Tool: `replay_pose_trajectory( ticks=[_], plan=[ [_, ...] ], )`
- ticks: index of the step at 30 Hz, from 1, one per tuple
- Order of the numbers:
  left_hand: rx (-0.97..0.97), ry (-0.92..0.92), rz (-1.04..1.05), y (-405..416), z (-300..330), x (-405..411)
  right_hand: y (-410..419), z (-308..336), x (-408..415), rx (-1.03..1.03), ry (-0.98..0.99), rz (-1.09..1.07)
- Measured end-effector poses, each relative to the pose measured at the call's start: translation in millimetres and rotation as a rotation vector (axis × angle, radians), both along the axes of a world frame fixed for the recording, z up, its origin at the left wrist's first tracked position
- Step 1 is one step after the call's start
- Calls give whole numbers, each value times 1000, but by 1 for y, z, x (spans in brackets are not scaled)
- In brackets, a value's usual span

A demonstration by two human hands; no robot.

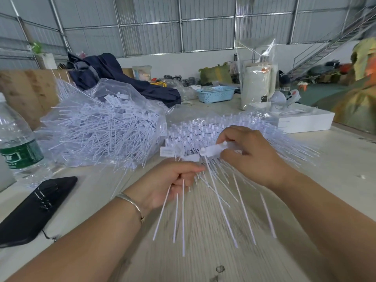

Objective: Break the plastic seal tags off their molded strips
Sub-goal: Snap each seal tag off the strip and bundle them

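Note:
My left hand (pixel 175 180) grips a bunch of white seal tags (pixel 221 202) by their thin tails, which fan out toward me over the table. My right hand (pixel 250 155) pinches the flat head of one tag (pixel 212 150) at the top of that bunch. Behind my hands lies a stack of molded strips (pixel 195 131) with rows of tag heads. To the left, a clear plastic bag (pixel 101 123) is heaped with loose white tags.
A water bottle (pixel 16 139) and a black phone case (pixel 34 208) sit at the left on the wooden table (pixel 335 163). A dark jacket (pixel 114 76), blue basket (pixel 216 94), bagged white roll (pixel 257 78) and white box (pixel 305 121) stand farther back.

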State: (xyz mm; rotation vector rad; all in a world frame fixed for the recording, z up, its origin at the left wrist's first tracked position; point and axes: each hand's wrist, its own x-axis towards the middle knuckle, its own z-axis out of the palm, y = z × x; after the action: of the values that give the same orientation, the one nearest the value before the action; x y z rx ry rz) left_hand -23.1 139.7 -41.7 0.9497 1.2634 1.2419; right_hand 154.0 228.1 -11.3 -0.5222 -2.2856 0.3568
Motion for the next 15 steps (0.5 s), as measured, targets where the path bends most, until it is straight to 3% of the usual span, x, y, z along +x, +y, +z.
replay_pose_trajectory(
  ticks=[4, 10, 15],
  plan=[
    [-24, -75, 98, 0, -5, -2, 0, -4, -3, -108, 1, 23],
    [-42, -190, 184, 0, -5, 1, -1, -12, -6, 198, -136, -120],
    [-9, -184, 202, 0, -7, 5, 0, -13, -7, 229, -191, -180]
  ],
)
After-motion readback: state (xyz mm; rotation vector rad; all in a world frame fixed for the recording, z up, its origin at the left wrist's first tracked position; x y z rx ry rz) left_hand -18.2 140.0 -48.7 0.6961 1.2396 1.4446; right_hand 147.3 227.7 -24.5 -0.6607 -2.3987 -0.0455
